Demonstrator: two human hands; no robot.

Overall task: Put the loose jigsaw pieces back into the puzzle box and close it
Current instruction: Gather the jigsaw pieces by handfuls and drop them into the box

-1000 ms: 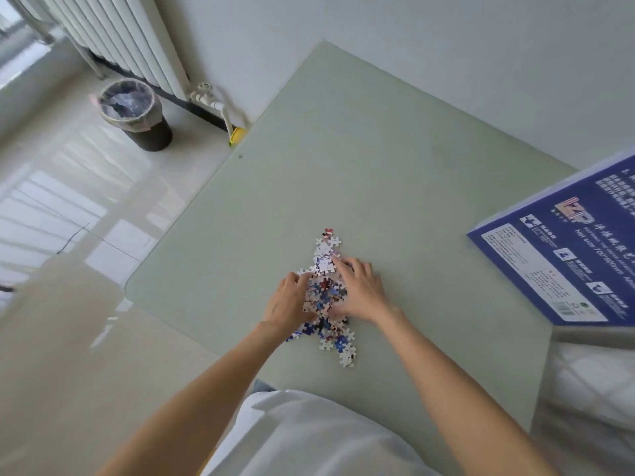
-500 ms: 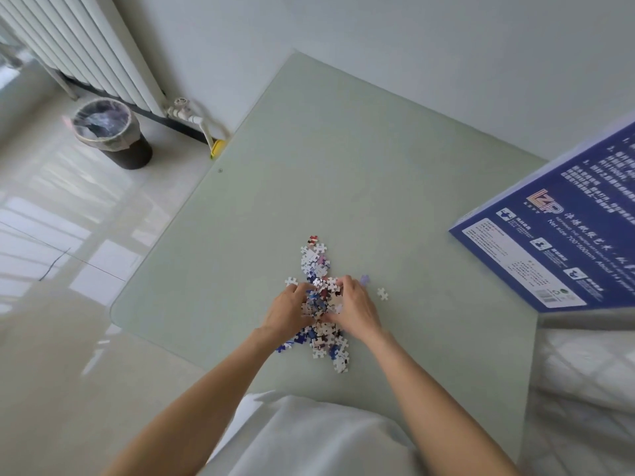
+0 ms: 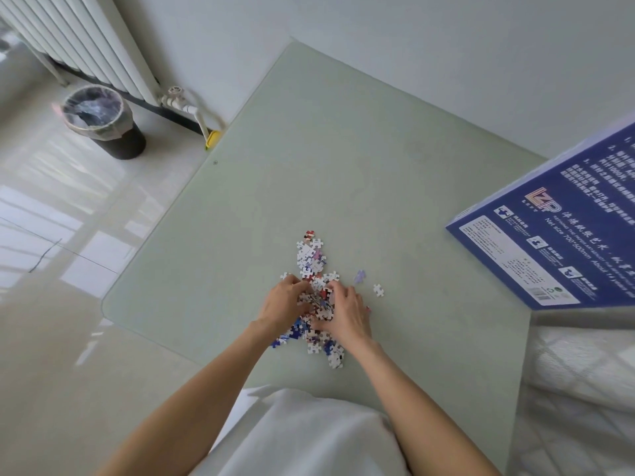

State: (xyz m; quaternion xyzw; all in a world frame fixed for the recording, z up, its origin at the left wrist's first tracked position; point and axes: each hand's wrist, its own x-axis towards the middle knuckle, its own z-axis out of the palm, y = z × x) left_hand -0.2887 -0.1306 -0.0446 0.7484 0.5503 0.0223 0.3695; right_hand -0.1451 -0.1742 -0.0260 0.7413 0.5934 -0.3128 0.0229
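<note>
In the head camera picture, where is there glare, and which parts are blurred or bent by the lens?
Head view: daylight glare in pale stripes lies on the glossy floor tiles at left. The wide lens bends the white ribbed radiator and the pale green table edges. The left hand, right hand and the pile of small colourful jigsaw pieces look slightly soft.

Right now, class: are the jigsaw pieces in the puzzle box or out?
Out: the jigsaw pieces lie heaped on the table; the puzzle box sits apart.
</note>
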